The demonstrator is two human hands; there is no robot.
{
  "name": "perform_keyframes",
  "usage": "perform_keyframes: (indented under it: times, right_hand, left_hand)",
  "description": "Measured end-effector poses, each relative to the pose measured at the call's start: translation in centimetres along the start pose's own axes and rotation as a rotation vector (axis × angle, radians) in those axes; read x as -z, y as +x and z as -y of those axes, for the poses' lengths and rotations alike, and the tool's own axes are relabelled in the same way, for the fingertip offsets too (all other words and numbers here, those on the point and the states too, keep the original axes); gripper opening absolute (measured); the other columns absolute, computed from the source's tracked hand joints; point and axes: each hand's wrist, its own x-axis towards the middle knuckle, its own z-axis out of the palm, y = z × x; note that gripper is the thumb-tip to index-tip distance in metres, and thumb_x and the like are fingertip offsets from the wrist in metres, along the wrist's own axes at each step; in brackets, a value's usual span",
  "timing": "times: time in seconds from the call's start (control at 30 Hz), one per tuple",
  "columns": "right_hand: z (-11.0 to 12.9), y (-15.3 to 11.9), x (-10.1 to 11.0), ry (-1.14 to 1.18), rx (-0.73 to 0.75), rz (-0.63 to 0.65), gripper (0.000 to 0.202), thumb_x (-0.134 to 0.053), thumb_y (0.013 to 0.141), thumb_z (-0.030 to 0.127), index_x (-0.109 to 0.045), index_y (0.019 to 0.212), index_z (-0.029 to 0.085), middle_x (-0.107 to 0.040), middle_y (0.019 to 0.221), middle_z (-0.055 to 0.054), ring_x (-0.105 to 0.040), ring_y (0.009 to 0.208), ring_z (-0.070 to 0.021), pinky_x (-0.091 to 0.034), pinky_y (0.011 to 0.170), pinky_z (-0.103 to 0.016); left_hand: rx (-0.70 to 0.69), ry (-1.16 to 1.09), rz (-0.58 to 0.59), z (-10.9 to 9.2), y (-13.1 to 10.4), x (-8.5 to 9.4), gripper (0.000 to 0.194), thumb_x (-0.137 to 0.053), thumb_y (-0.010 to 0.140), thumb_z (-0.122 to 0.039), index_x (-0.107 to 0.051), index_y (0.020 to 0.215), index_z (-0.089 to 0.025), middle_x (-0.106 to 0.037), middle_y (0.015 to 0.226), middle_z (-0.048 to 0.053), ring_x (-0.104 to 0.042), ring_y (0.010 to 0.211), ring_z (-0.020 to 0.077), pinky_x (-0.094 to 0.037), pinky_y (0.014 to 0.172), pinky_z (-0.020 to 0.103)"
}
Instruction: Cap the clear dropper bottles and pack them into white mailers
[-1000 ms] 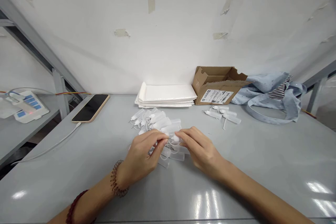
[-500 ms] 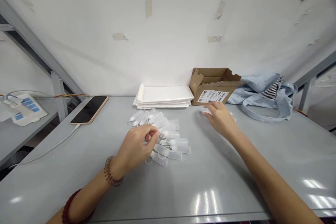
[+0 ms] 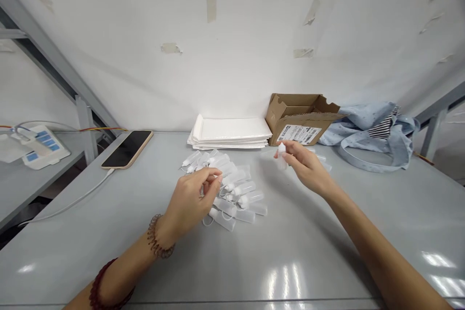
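Observation:
A pile of small translucent squeeze bottles with white tops and looped strips lies in the middle of the table. My left hand is over the pile's left side, thumb and fingertips pinched together. Whatever the pinch holds, if anything, blends with the bottles behind it. In front of the cardboard box, my right hand grips one squeeze bottle between thumb and fingers, roughly upright with its white tip up. More translucent bottles lie beyond that hand, partly hidden by it.
White padded envelopes are stacked against the wall. Beside them stands an open cardboard box, then a light blue cloth bag. A phone with a charging cable lies at left, near a power strip.
The right hand has brought a bottle up from lying low to an upright hold, slightly left. My left hand stays almost in place at the pile. The view has shifted slightly.

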Motion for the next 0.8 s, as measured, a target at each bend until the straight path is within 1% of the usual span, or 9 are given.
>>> perform_keyframes:
  times: [0.03, 0.1, 0.2, 0.27, 0.37, 0.43, 0.53, 0.67, 0.8]
  right_hand:
    - [1.0, -0.5, 0.0, 0.198, -0.014, 0.028, 0.031, -0.038, 0.093, 0.030, -0.050, 0.118, 0.018, -0.066, 0.089, -0.005, -0.059, 0.073, -0.0168, -0.048, 0.066, -0.030]
    - [2.7, -1.4, -0.1, 0.460, -0.060, 0.080, 0.029, -0.043, 0.092, 0.032, -0.053, 0.117, 0.020, -0.066, 0.092, -0.004, -0.059, 0.079, -0.0162, -0.047, 0.072, -0.029]
    - [4.0, -2.5, -0.5, 0.713, -0.088, 0.207, 0.030, -0.048, 0.091, 0.034, -0.055, 0.119, 0.025, -0.066, 0.091, -0.002, -0.059, 0.086, -0.0156, -0.046, 0.077, -0.028]
    - [4.4, -2.9, -0.9, 0.805, -0.091, 0.278, 0.030, -0.049, 0.091, 0.035, -0.055, 0.119, 0.028, -0.066, 0.092, -0.001, -0.060, 0.088, -0.0153, -0.046, 0.080, -0.028]
    - [4.7, -3.1, -1.1, 0.824, -0.086, 0.335, 0.031, -0.050, 0.091, 0.035, -0.054, 0.121, 0.028, -0.066, 0.093, -0.001, -0.059, 0.091, -0.0149, -0.045, 0.082, -0.029]
    - [4.9, -3.0, -1.1, 0.804, -0.081, 0.365, 0.033, -0.051, 0.090, 0.033, -0.053, 0.123, 0.027, -0.065, 0.093, -0.001, -0.059, 0.091, -0.0151, -0.045, 0.082, -0.029]
    - [5.0, -3.0, -1.1, 0.777, -0.070, 0.391, 0.035, -0.051, 0.090, 0.032, -0.051, 0.124, 0.025, -0.063, 0.093, -0.002, -0.058, 0.091, -0.0160, -0.045, 0.080, -0.030]
    - [5.1, -3.0, -1.4, 0.737, -0.038, 0.408, 0.029, -0.047, 0.092, 0.031, -0.048, 0.120, 0.022, -0.061, 0.088, -0.002, -0.058, 0.087, -0.0149, -0.044, 0.079, -0.030]
    - [5.3, -3.3, -1.9, 0.680, -0.030, 0.466, 0.019, -0.042, 0.095, 0.030, -0.038, 0.112, 0.023, -0.055, 0.076, 0.004, -0.054, 0.069, -0.0107, -0.042, 0.066, -0.025]
  left_hand:
    - [0.026, -0.043, 0.034, -0.2, 0.0, 0.0, 0.017, -0.051, 0.087, -0.027, -0.063, 0.090, -0.017, -0.063, 0.064, -0.001, -0.053, 0.055, 0.0114, -0.045, 0.053, 0.021]
    - [0.089, -0.142, 0.116, -0.4, 0.0, 0.1, 0.022, -0.050, 0.087, -0.030, -0.062, 0.100, -0.016, -0.066, 0.072, 0.001, -0.059, 0.062, 0.0129, -0.049, 0.057, 0.022]
    - [0.152, -0.269, 0.230, -0.7, -0.1, 0.1, 0.032, -0.050, 0.088, -0.032, -0.058, 0.114, -0.016, -0.068, 0.082, 0.003, -0.062, 0.073, 0.0146, -0.052, 0.065, 0.023]
    - [0.173, -0.333, 0.282, -0.8, -0.1, 0.0, 0.034, -0.051, 0.088, -0.032, -0.057, 0.117, -0.016, -0.068, 0.083, 0.003, -0.063, 0.074, 0.0146, -0.053, 0.066, 0.024]
    - [0.180, -0.400, 0.324, -1.1, -0.2, 0.1, 0.028, -0.051, 0.089, -0.032, -0.061, 0.109, -0.017, -0.068, 0.082, 0.002, -0.062, 0.070, 0.0130, -0.052, 0.064, 0.022]
    - [0.183, -0.397, 0.331, -1.3, -0.2, 0.2, 0.022, -0.049, 0.089, -0.031, -0.065, 0.099, -0.018, -0.068, 0.080, 0.001, -0.061, 0.065, 0.0113, -0.050, 0.059, 0.020]
    - [0.197, -0.380, 0.320, -1.5, -0.2, 0.3, 0.022, -0.048, 0.090, -0.029, -0.066, 0.085, -0.018, -0.068, 0.075, 0.000, -0.059, 0.060, 0.0094, -0.046, 0.053, 0.017]
    - [0.194, -0.423, 0.224, -1.3, -0.3, 0.1, 0.018, -0.050, 0.090, -0.027, -0.065, 0.086, -0.018, -0.066, 0.074, -0.001, -0.058, 0.060, 0.0086, -0.046, 0.054, 0.016]
    - [0.131, -0.376, 0.113, -1.2, -0.3, 0.1, 0.016, -0.051, 0.088, -0.022, -0.065, 0.083, -0.017, -0.064, 0.071, -0.001, -0.056, 0.060, 0.0088, -0.045, 0.057, 0.017]
